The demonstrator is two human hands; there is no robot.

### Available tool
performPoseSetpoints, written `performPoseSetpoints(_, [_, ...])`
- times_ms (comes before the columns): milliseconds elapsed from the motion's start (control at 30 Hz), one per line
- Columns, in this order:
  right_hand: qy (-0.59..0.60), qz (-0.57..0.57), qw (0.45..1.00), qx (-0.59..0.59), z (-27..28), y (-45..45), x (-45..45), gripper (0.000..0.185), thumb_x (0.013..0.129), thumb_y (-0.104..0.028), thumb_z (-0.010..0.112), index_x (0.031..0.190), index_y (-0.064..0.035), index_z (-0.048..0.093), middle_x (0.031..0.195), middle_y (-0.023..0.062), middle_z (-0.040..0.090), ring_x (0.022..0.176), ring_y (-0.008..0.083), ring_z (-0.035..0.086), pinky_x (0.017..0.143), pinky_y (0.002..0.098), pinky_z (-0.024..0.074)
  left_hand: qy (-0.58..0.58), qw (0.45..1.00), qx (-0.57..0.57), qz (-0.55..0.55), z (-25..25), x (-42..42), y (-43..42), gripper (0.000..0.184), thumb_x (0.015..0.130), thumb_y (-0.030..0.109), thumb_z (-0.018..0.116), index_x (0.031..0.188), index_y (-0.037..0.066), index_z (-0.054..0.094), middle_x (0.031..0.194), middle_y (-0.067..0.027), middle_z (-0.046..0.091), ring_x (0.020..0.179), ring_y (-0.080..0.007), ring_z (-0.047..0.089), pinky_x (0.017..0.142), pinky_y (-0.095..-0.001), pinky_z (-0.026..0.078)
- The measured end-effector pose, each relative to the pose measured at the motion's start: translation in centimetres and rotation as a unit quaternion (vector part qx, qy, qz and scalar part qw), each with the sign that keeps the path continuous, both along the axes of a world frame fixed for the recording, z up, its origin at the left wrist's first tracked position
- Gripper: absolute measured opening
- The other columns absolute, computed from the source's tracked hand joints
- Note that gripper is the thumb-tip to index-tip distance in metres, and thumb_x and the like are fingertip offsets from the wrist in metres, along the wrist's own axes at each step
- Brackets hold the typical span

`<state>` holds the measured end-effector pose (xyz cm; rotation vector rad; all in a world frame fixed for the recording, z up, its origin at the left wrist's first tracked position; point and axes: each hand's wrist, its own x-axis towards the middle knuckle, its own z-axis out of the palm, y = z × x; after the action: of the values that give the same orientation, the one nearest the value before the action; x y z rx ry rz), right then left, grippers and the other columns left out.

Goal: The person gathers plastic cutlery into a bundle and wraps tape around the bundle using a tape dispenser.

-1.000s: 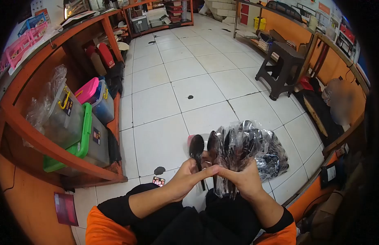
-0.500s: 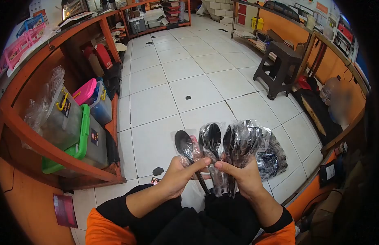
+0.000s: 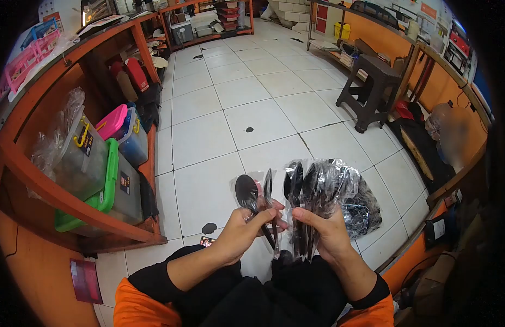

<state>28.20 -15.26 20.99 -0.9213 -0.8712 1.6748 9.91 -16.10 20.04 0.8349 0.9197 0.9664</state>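
Note:
Black plastic spoons in clear wrappers are fanned out between my two hands, bowls pointing away from me. My left hand point(image 3: 242, 231) is closed on a few of them: one spoon point(image 3: 246, 189) shows its bowl broadside, and another point(image 3: 268, 187) is turned edge-on. Closed round a thicker bunch of wrapped spoons point(image 3: 312, 185) is my right hand point(image 3: 327, 231), thumb pressed on the handles. A narrow gap separates the two groups. Just beyond my right hand, a clear plastic bag of dark items point(image 3: 362, 210) lies on the floor.
Orange-framed shelving point(image 3: 78, 229) on the left holds clear bins, one with a green lid point(image 3: 112, 180) and one with a pink lid point(image 3: 112, 121). A dark plastic stool point(image 3: 369, 90) stands on the white tiles at the right, near another orange counter point(image 3: 394, 52).
My hands have drawn slightly apart. A spoon beside my left thumb has turned from broadside to edge-on, and the right-hand bunch has spread a little.

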Motion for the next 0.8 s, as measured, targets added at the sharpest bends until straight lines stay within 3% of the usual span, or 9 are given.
performPoseSetpoints(100, [0.041, -0.022, 0.999, -0.018, 0.5, -0.1, -0.2, 0.031, 0.080, 0.000, 0.069, 0.110, -0.0002, 0.058, 0.101, 0.0072, 0.065, 0.088, 0.0138, 0.063, 0.078, 0.0283, 0.0514, -0.085, 0.996, -0.020, 0.027, -0.8, -0.6, 0.2, 0.016, 0.092, 0.014, 0.049, 0.096, 0.000, 0.056, 0.086, -0.0051, 0.058, 0.089, -0.0224, 0.061, 0.087, -0.0391, 0.049])
performPoseSetpoints(133, [0.045, -0.032, 0.998, -0.013, 0.5, -0.1, -0.3, 0.030, 0.080, -0.001, 0.070, 0.108, -0.0014, 0.058, 0.097, 0.0054, 0.064, 0.085, 0.0129, 0.063, 0.074, 0.0279, 0.0524, -0.097, 0.995, -0.012, 0.037, -1.3, -0.5, 0.2, 0.021, 0.091, 0.015, 0.044, 0.105, 0.000, 0.049, 0.082, -0.0046, 0.049, 0.073, -0.0168, 0.056, 0.078, -0.0318, 0.049])
performPoseSetpoints(233, [0.043, -0.038, 0.998, -0.011, 0.3, -0.1, -0.2, 0.029, 0.080, -0.002, 0.070, 0.107, -0.0026, 0.058, 0.093, 0.0035, 0.064, 0.082, 0.0119, 0.063, 0.071, 0.0274, 0.0529, -0.149, 0.988, -0.002, 0.029, -1.3, -0.6, 0.4, 0.014, 0.086, 0.013, 0.049, 0.097, 0.004, 0.050, 0.075, 0.0000, 0.044, 0.070, -0.0130, 0.043, 0.066, -0.0290, 0.039])
performPoseSetpoints(333, [0.025, -0.023, 0.999, -0.011, 0.4, -0.1, -0.2, 0.030, 0.080, -0.003, 0.070, 0.108, -0.0024, 0.058, 0.093, 0.0037, 0.064, 0.083, 0.0120, 0.063, 0.073, 0.0277, 0.0521, -0.109, 0.993, 0.027, 0.031, -0.8, -0.7, 0.3, 0.013, 0.088, 0.018, 0.052, 0.094, 0.008, 0.048, 0.073, 0.0016, 0.040, 0.065, -0.0102, 0.036, 0.061, -0.0264, 0.030])
performPoseSetpoints(533, [-0.006, 0.014, 1.000, -0.004, 0.4, -0.3, -0.2, 0.032, 0.080, -0.004, 0.072, 0.109, -0.0004, 0.059, 0.099, 0.0062, 0.065, 0.089, 0.0124, 0.062, 0.080, 0.0278, 0.0495, 0.005, 0.999, 0.034, 0.006, -0.5, -0.5, 0.0, 0.027, 0.094, 0.033, 0.054, 0.083, 0.013, 0.042, 0.071, 0.0031, 0.038, 0.064, -0.0093, 0.035, 0.061, -0.0251, 0.030])
performPoseSetpoints(733, [-0.008, 0.040, 0.999, 0.002, 0.2, -0.6, -0.4, 0.034, 0.080, -0.006, 0.073, 0.110, -0.0003, 0.060, 0.101, 0.0059, 0.065, 0.091, 0.0121, 0.061, 0.083, 0.0274, 0.0482, -0.101, 0.994, -0.018, 0.045, 0.0, 0.0, 0.0, 0.027, 0.094, 0.036, 0.056, 0.093, 0.010, 0.049, 0.073, 0.0035, 0.039, 0.065, -0.0092, 0.035, 0.061, -0.0254, 0.029])
performPoseSetpoints(800, [-0.019, 0.048, 0.999, 0.007, 0.0, -0.5, -0.4, 0.034, 0.080, -0.006, 0.074, 0.110, -0.0004, 0.059, 0.100, 0.0056, 0.065, 0.090, 0.0118, 0.061, 0.083, 0.0271, 0.0483, -0.080, 0.996, 0.023, 0.040, -0.7, -0.1, -0.2, 0.028, 0.092, 0.031, 0.061, 0.101, 0.006, 0.054, 0.081, 0.0026, 0.048, 0.069, -0.0073, 0.042, 0.064, -0.0236, 0.034])
